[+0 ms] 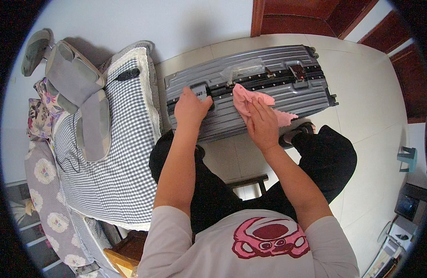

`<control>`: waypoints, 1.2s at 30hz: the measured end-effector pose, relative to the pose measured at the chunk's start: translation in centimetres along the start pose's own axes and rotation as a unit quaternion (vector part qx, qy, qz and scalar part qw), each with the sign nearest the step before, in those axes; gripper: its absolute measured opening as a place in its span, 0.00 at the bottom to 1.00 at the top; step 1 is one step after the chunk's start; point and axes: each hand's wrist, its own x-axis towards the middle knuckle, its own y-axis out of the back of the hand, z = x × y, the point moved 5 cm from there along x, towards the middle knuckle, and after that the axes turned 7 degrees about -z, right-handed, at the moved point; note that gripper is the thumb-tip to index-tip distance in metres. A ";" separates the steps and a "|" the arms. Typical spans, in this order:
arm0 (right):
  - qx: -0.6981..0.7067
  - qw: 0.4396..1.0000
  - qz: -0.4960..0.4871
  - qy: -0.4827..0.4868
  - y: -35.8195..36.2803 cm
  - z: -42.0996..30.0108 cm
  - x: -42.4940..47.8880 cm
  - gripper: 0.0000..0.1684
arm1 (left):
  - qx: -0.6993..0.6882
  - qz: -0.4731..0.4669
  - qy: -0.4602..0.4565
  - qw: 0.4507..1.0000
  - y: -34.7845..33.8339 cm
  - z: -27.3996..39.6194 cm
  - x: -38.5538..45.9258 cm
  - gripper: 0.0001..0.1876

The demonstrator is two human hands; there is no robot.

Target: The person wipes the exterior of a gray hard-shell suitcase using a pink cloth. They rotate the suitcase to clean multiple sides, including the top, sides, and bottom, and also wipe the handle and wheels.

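A grey ribbed hard-shell suitcase (269, 87) lies on its side on the floor in front of me, its black seam and latches facing up. My left hand (193, 106) rests at the combination lock (200, 93) near the suitcase's left end, fingers and thumb spread around it. In my right hand (262, 121) is a pink cloth (246, 100) with scalloped edges, pressed to the suitcase side below the handle. Clear plastic film (246, 67) covers the handle. A second latch (297, 72) sits towards the right end.
On the left, a couch with a checkered cover (130, 139) holds a grey cushioned seat piece (95, 128) and a black corded controller (128, 74). Dark wooden doors (300, 24) stand beyond the suitcase. A small teal stool (407, 159) is at the far right.
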 end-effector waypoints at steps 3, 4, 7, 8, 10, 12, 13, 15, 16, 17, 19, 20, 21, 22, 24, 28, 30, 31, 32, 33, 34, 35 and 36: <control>0.006 1.000 0.000 0.000 -0.2 0.0 0.0 0.26 | -0.020 0.011 -0.030 0.999 0.1 -0.6 -0.1 0.36; 0.006 1.000 0.001 0.000 -0.1 0.0 0.0 0.26 | -0.028 0.015 -0.041 0.999 0.2 -0.8 -0.2 0.36; 0.008 1.000 0.001 0.000 0.0 0.0 -0.1 0.27 | -0.055 -0.011 -0.083 0.995 0.2 -1.5 -0.2 0.32; 0.009 1.000 0.001 0.001 0.0 0.0 -0.1 0.27 | -0.057 -0.016 -0.097 0.994 0.0 -1.8 0.0 0.31; 0.012 1.000 0.000 0.003 -0.1 0.1 -0.1 0.28 | -0.060 -0.025 -0.125 0.990 -0.1 -2.6 0.6 0.29; 0.014 1.000 -0.002 0.004 -0.2 0.2 -0.1 0.28 | -0.050 -0.027 -0.138 0.989 0.0 -3.4 1.3 0.28; 0.014 1.000 -0.003 0.004 -0.2 0.2 -0.1 0.28 | -0.046 -0.029 -0.144 0.988 0.0 -3.7 1.6 0.27; 0.015 1.000 -0.005 0.005 -0.1 0.2 -0.1 0.28 | -0.041 -0.017 -0.168 0.985 -0.1 -4.1 2.0 0.28; 0.014 1.000 -0.006 0.006 -0.1 0.1 0.0 0.28 | -0.038 -0.011 -0.180 0.983 -0.2 -4.2 2.2 0.29; 0.014 1.000 -0.007 0.006 0.0 0.1 0.0 0.28 | -0.039 -0.011 -0.193 0.980 -0.4 -4.4 2.3 0.30; 0.012 1.000 -0.009 0.005 0.0 0.0 0.0 0.28 | -0.042 -0.012 -0.221 0.974 -0.8 -4.4 2.6 0.32; 0.012 1.000 -0.011 0.004 -0.1 0.0 0.0 0.27 | -0.026 -0.002 -0.233 0.972 -1.0 -4.4 2.6 0.32; 0.010 1.000 -0.013 0.002 -0.2 0.1 -0.1 0.27 | -0.010 0.007 -0.247 0.969 -1.1 -4.2 2.5 0.33; 0.009 1.000 -0.010 0.004 -0.2 0.2 -0.2 0.27 | 0.007 0.017 -0.261 0.965 -1.2 -3.9 2.4 0.34; 0.008 1.000 -0.005 0.009 -0.3 0.3 -0.2 0.27 | 0.013 0.007 -0.256 0.967 -1.2 -3.8 2.3 0.35; 0.008 1.000 -0.013 0.000 -0.3 0.2 -0.2 0.27 | 0.055 0.000 -0.242 0.969 -1.3 -3.0 1.7 0.35; 0.013 1.000 -0.014 0.001 -0.1 0.1 -0.2 0.27 | 0.062 0.004 -0.230 0.971 -1.4 -3.1 1.7 0.34; 0.013 1.000 -0.014 0.000 -0.1 0.1 -0.3 0.27 | 0.065 0.006 -0.223 0.973 -1.5 -3.3 1.7 0.34; 0.013 1.000 -0.014 -0.001 -0.1 0.0 -0.3 0.27 | 0.056 0.007 -0.232 0.971 -1.6 -3.4 1.7 0.33; 0.012 1.000 -0.014 0.000 0.0 -0.1 -0.1 0.27 | 0.047 0.009 -0.239 0.970 -1.6 -3.5 1.8 0.33; 0.015 1.000 -0.019 -0.001 0.1 -0.2 0.0 0.27 | 0.037 0.011 -0.247 0.968 -1.6 -3.6 1.9 0.33; 0.018 1.000 -0.025 -0.001 0.2 -0.3 0.2 0.26 | 0.019 0.017 -0.254 0.967 -1.5 -3.9 1.9 0.32; 0.019 0.999 -0.032 -0.001 0.3 -0.3 0.3 0.26 | -0.002 0.023 -0.261 0.965 -1.5 -4.0 1.8 0.31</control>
